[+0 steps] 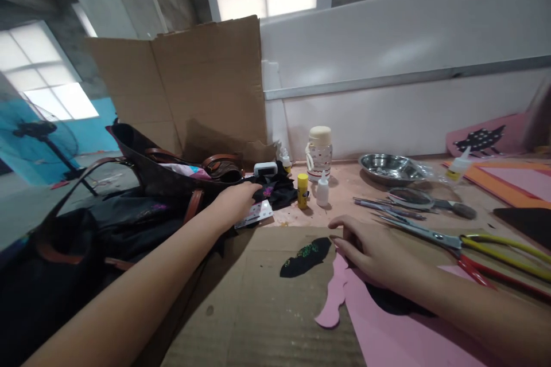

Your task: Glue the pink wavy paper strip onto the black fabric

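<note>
Curling loosely, slightly parted, the fingers (345,221) of the right hand (372,249) are resting by a glittered black cutout (303,258) and a pink cutout (336,295), any grip unclear. Both cutouts are lying on cardboard (241,298). The left hand (241,203) is hovering near a white card (260,212), its hold hidden. Beyond, a glue stick (302,191) is standing.

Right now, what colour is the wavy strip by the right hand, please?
The strip is pink in the head view.

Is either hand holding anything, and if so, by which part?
Cannot tell: the left hand is beside the white patterned card, grip hidden; the right hand, beside the black glittery leaf-shaped piece, shows no clear hold.
</note>
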Demonstrator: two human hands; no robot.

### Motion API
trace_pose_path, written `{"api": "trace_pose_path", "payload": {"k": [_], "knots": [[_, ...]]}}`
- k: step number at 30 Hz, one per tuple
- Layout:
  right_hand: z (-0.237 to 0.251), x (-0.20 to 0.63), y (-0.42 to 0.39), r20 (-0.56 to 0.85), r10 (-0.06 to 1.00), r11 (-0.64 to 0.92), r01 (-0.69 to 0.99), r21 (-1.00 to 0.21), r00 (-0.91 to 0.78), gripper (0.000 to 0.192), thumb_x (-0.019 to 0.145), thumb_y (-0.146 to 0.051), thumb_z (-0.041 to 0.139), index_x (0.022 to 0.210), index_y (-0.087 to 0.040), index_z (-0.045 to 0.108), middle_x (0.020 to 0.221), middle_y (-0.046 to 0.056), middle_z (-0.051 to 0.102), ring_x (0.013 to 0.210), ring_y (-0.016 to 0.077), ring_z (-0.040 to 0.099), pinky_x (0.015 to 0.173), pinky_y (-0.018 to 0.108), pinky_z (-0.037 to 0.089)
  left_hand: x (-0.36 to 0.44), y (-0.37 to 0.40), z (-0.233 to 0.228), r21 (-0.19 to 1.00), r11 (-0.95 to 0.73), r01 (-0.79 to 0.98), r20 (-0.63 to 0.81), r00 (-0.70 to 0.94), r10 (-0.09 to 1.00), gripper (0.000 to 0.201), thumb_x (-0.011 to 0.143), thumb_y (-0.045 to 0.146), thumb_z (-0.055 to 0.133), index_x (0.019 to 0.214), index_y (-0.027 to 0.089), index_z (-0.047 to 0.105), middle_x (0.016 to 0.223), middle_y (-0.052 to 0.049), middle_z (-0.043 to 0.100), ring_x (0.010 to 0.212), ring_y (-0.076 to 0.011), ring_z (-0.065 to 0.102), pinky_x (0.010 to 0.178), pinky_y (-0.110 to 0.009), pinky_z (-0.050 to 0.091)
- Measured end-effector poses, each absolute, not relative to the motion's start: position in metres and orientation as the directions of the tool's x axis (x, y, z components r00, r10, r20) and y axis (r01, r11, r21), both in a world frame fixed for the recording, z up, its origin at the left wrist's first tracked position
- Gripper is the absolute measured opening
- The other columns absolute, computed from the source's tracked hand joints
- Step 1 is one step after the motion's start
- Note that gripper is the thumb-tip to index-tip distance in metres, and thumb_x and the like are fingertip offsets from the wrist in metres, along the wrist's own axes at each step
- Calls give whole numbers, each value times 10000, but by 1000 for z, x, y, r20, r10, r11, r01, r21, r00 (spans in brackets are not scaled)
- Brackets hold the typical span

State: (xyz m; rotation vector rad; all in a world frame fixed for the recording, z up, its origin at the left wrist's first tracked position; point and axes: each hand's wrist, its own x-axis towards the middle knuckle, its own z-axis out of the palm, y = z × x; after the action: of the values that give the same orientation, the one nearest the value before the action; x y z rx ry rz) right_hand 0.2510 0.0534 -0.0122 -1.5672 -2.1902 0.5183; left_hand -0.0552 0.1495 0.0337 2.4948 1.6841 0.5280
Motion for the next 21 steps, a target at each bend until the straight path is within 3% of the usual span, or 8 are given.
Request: {"api": "trace_pose_path", "payload": {"k": [3,7,14,17,21], "knots": [[-16,252,54,114,945,320,803,-503,-306,319,1019,-359,457,1275,-222,589,856,47,740,781,250,675,712,350,425,-53,158,31,316,-289,904,193,237,952,318,1011,358,659,1285,199,633,1312,-104,637,1099,-256,665,922,-455,587],[-16,252,55,105,946,318,805,-501,-308,320,1020,-364,452,1280,-226,579,869,50,739,797,256,681,705,348,430,-48,148,38,473,-241,847,242,138,961,325,1010,364,659,1281,187,633,1306,-105,639,1102,-260,664,928,-469,584],[-12,250,50,123,943,327,799,-504,-309,310,1023,-360,442,1267,-218,568,870,59,738,806,261,685,729,365,452,-44,133,73,819,-275,504,348,-53,936,330,1016,395,648,1249,161,637,1213,-93,669,1005,-236,689,856,-433,604],[-12,250,50,136,941,333,778,-532,-310,306,1019,-355,436,1248,-206,573,841,52,714,753,243,663,698,359,458,-45,121,93,871,-366,329,428,-140,893,278,1012,402,648,1126,150,669,1060,-61,699,879,-195,694,773,-366,604],[-3,250,49,207,935,353,705,-615,-288,312,1009,-405,456,1205,-208,597,823,46,683,727,238,656,700,376,494,-48,92,124,846,-506,166,533,-244,811,282,897,476,710,908,195,693,744,22,672,610,-139,641,545,-226,528]]}}
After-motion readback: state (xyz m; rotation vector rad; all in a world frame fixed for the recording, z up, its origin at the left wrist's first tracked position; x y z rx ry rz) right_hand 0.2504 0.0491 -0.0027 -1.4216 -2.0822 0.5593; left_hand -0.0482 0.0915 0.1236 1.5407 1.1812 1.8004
